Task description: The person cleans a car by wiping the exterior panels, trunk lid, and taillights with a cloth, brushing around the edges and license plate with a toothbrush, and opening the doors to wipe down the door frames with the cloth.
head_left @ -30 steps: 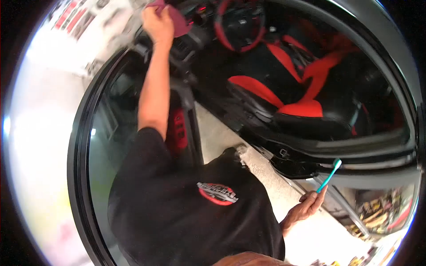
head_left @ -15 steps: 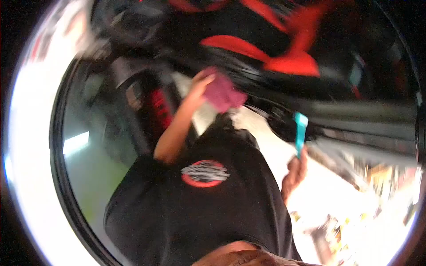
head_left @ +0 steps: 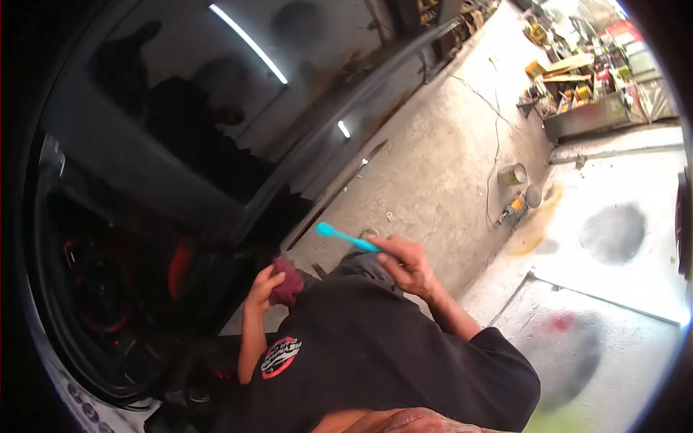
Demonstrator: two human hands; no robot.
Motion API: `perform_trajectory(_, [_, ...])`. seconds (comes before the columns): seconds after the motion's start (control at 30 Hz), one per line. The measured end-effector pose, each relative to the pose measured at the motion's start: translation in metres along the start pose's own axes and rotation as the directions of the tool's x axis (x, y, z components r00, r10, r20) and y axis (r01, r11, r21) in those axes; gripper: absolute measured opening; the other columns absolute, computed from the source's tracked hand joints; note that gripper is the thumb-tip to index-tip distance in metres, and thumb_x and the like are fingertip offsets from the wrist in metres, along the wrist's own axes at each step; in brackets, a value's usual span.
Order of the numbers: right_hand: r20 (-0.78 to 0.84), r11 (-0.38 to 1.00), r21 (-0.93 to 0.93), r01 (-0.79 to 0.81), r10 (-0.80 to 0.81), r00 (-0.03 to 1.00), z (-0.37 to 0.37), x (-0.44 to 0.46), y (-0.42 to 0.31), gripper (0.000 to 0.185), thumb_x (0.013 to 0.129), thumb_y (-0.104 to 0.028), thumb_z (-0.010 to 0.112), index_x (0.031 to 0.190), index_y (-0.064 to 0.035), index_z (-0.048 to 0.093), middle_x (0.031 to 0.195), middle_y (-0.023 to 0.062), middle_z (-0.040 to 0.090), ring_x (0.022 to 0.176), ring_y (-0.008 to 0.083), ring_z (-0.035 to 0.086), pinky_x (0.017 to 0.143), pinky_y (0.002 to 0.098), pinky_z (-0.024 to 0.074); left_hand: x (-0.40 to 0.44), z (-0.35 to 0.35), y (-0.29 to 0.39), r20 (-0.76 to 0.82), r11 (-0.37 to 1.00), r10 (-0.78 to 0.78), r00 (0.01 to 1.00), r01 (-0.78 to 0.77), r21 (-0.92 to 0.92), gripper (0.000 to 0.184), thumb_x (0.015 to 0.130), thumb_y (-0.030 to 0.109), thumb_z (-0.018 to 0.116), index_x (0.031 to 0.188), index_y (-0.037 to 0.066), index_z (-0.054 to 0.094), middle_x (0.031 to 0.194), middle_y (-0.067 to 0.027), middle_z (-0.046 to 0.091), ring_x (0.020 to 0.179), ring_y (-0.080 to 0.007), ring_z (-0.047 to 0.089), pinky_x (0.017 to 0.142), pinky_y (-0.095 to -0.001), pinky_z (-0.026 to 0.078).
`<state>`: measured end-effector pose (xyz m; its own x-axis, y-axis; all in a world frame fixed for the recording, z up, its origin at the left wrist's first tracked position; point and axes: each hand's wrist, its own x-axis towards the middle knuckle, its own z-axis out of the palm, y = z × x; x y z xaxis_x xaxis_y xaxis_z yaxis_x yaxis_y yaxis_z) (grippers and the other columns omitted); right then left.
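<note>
My left hand (head_left: 263, 290) is closed around a crumpled maroon cloth (head_left: 288, 281), held low in front of my body beside the dark car. A slim teal brush (head_left: 350, 239) is in my right hand (head_left: 408, 264), gripped by the near end of its handle. Its wider head points away to the left, towards the car, and touches nothing that I can see. Bristles cannot be made out clearly at this moment. The two hands are apart, with the brush farther forward than the cloth.
A glossy black car (head_left: 289, 169) fills the left side, with a dark interior and red trim at lower left. On the concrete floor (head_left: 433, 159) lie a cable, a can (head_left: 512, 174) and an orange power tool (head_left: 518, 206). Cluttered goods (head_left: 577, 79) stand by the stained white wall.
My view has swung from the red-and-black car interior to the car's outside and the floor. My right hand has brought the brush across in front of me. The cloth stays in my left hand.
</note>
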<state>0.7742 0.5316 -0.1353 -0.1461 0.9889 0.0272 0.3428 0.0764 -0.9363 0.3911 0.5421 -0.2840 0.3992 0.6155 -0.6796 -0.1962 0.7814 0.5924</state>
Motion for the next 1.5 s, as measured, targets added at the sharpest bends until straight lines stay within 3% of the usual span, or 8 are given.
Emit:
perform_trajectory(0.1, [-0.28, 0.991, 0.097, -0.087, 0.111, 0.954, -0.063, -0.038, 0.031, 0.035, 0.095, -0.001, 0.062, 0.13, -0.0017, 0.066, 0.083, 0.009, 0.062, 0.073, 0.018, 0.059, 0.067, 0.032, 0.0462, 0.062, 0.104, 0.041, 0.163, 0.96, -0.033, 0.986, -0.015, 0.281, 0.034, 0.097, 0.012, 0.064, 0.127, -0.003, 0.06, 0.112, -0.0091, 0.07, 0.104, -0.0191, 0.069, 0.094, -0.034, 0.055])
perform_trajectory(0.2, [-0.501, 0.978, 0.159, -0.137, 0.199, 0.842, -0.114, -0.068, 0.051, 0.032, 0.099, -0.001, 0.06, 0.13, 0.0006, 0.067, 0.079, -0.0034, 0.058, 0.07, 0.0066, 0.049, 0.064, 0.0243, 0.0419, 0.116, 0.211, 0.072, 0.287, 0.955, 0.021, 0.958, -0.104, 0.278, 0.031, 0.097, 0.013, 0.064, 0.124, -0.002, 0.062, 0.108, -0.007, 0.07, 0.1, -0.0145, 0.067, 0.091, -0.0303, 0.054])
perform_trajectory(0.3, [-0.666, 0.973, 0.126, -0.191, 0.226, 0.711, -0.146, -0.088, 0.066, 0.033, 0.1, -0.002, 0.059, 0.131, 0.0005, 0.066, 0.078, -0.0033, 0.055, 0.069, 0.0053, 0.047, 0.062, 0.0221, 0.0397, 0.166, 0.282, 0.088, 0.352, 0.941, 0.086, 0.932, -0.192, 0.279, 0.029, 0.098, 0.013, 0.064, 0.123, -0.002, 0.062, 0.109, -0.0064, 0.069, 0.098, -0.0123, 0.066, 0.09, -0.0297, 0.053])
perform_trajectory(0.57, [-0.814, 0.957, 0.227, -0.182, 0.289, 0.503, -0.207, -0.079, 0.118, 0.034, 0.099, -0.003, 0.058, 0.132, 0.0014, 0.066, 0.074, -0.0018, 0.055, 0.065, 0.0064, 0.048, 0.06, 0.0226, 0.0394, 0.267, 0.394, 0.096, 0.372, 0.963, 0.038, 0.928, -0.133, 0.233, 0.03, 0.1, 0.014, 0.064, 0.126, 0.0, 0.061, 0.113, -0.0053, 0.068, 0.102, -0.0125, 0.065, 0.093, -0.0299, 0.052])
perform_trajectory(0.87, [-0.785, 0.974, 0.017, -0.225, 0.152, 0.6, -0.326, 0.035, 0.134, 0.035, 0.098, -0.002, 0.059, 0.132, -0.0003, 0.066, 0.074, -0.0014, 0.055, 0.066, 0.0068, 0.047, 0.059, 0.0235, 0.0376, 0.376, 0.468, 0.137, 0.459, 0.996, -0.05, 0.887, 0.01, 0.089, 0.028, 0.099, 0.011, 0.061, 0.125, -0.001, 0.061, 0.114, -0.0075, 0.069, 0.103, -0.0164, 0.067, 0.096, -0.033, 0.054])
perform_trajectory(1.13, [-0.7, 0.972, 0.018, -0.235, 0.18, 0.691, -0.415, 0.133, 0.155, 0.032, 0.1, -0.007, 0.063, 0.13, -0.0007, 0.067, 0.082, 0.0007, 0.059, 0.071, 0.0074, 0.048, 0.064, 0.0232, 0.0388, 0.439, 0.508, 0.185, 0.298, 0.996, 0.004, 0.955, 0.022, -0.083, 0.031, 0.101, 0.004, 0.052, 0.131, -0.002, 0.056, 0.122, -0.0115, 0.066, 0.11, -0.0209, 0.067, 0.101, -0.0375, 0.054])
perform_trajectory(1.43, [-0.506, 0.988, -0.006, -0.156, 0.131, 0.852, -0.52, 0.199, 0.223, 0.032, 0.102, -0.007, 0.059, 0.133, 0.0006, 0.066, 0.078, -0.0023, 0.055, 0.07, 0.006, 0.048, 0.063, 0.0219, 0.0398, 0.507, 0.527, 0.171, 0.181, 0.791, -0.082, 0.98, 0.175, -0.587, 0.029, 0.103, 0.024, 0.057, 0.119, 0.003, 0.065, 0.116, -0.013, 0.072, 0.109, -0.0277, 0.069, 0.103, -0.0456, 0.054])
perform_trajectory(1.5, [-0.441, 0.99, -0.003, -0.144, 0.128, 0.889, -0.553, 0.214, 0.245, 0.032, 0.102, -0.008, 0.06, 0.133, 0.0002, 0.066, 0.079, -0.0022, 0.055, 0.071, 0.0061, 0.048, 0.064, 0.0219, 0.0402, 0.529, 0.537, 0.161, 0.091, 0.79, 0.006, 0.996, 0.051, -0.611, 0.028, 0.103, 0.027, 0.057, 0.116, 0.004, 0.067, 0.116, -0.0121, 0.073, 0.109, -0.0273, 0.069, 0.104, -0.0467, 0.053])
